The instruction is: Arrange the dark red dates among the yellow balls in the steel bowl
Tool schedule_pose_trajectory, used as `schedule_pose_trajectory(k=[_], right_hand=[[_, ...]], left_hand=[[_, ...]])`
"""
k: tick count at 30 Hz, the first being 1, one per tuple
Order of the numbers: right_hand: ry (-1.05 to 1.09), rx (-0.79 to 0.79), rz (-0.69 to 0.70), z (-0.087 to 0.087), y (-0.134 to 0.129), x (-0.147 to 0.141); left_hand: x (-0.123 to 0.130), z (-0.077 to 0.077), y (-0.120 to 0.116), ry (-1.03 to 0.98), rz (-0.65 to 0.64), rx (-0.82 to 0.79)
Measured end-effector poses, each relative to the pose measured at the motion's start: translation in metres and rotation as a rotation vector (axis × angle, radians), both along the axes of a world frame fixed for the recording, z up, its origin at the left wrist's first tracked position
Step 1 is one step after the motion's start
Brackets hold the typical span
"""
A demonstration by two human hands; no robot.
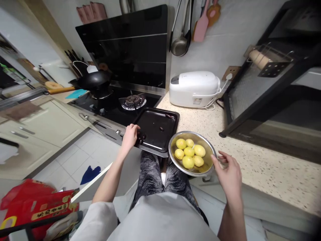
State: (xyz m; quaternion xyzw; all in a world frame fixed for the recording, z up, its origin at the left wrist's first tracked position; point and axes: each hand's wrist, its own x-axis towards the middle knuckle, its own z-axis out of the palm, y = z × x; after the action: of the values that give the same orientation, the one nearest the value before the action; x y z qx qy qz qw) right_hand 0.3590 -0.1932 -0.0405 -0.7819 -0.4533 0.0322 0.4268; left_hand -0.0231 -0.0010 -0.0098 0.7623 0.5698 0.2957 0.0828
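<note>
A round metal bowl (207,166) holding several yellow, lemon-like fruits (189,152) stands at the counter's front edge. At its right rim is my right hand (228,169), the thumb against the rim and the fingers apart. A black rectangular tray (152,129) lies left of the bowl, with a few small dark pieces (162,129) on it. My left hand (130,135) is at the tray's left edge, fingers bent and close together beside more dark pieces; what they hold is too small to make out.
Behind the tray is a gas stove (114,107) with a black wok (94,80). A white rice cooker (194,89) stands against the wall, and a large black appliance (276,100) is at the right. Red bags (32,204) lie at the lower left.
</note>
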Motion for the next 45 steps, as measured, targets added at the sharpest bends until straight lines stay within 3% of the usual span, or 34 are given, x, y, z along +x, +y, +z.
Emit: schedule_pose_trajectory(k=[3, 6, 11, 14, 19, 22, 32, 45], right_hand=[[0.119, -0.126, 0.025, -0.003, 0.003, -0.001], [0.178, -0.235, 0.087, -0.001, 0.006, -0.001], [0.261, -0.29, 0.165, 0.001, 0.006, 0.001], [0.33, -0.295, 0.2, 0.0, 0.006, 0.001], [0.302, -0.293, 0.19, -0.001, 0.005, -0.001], [0.3, -0.282, 0.192, -0.001, 0.003, -0.002], [0.251, -0.22, 0.19, -0.007, 0.002, -0.002], [0.233, -0.262, 0.201, -0.006, 0.003, -0.002]], left_hand=[[-0.009, -0.013, 0.005, 0.227, 0.025, 0.007], [-0.012, -0.02, 0.005, 0.283, 0.004, -0.004], [-0.008, -0.015, 0.004, 0.329, 0.017, 0.022], [0.017, -0.005, 0.014, 0.334, -0.102, 0.04], [0.089, 0.005, 0.052, 0.405, -0.547, -0.047], [0.121, 0.004, 0.079, 0.449, -0.619, -0.087], [0.162, 0.005, 0.131, 0.522, -0.463, -0.089], [0.156, 0.004, 0.128, 0.481, -0.503, -0.092]])
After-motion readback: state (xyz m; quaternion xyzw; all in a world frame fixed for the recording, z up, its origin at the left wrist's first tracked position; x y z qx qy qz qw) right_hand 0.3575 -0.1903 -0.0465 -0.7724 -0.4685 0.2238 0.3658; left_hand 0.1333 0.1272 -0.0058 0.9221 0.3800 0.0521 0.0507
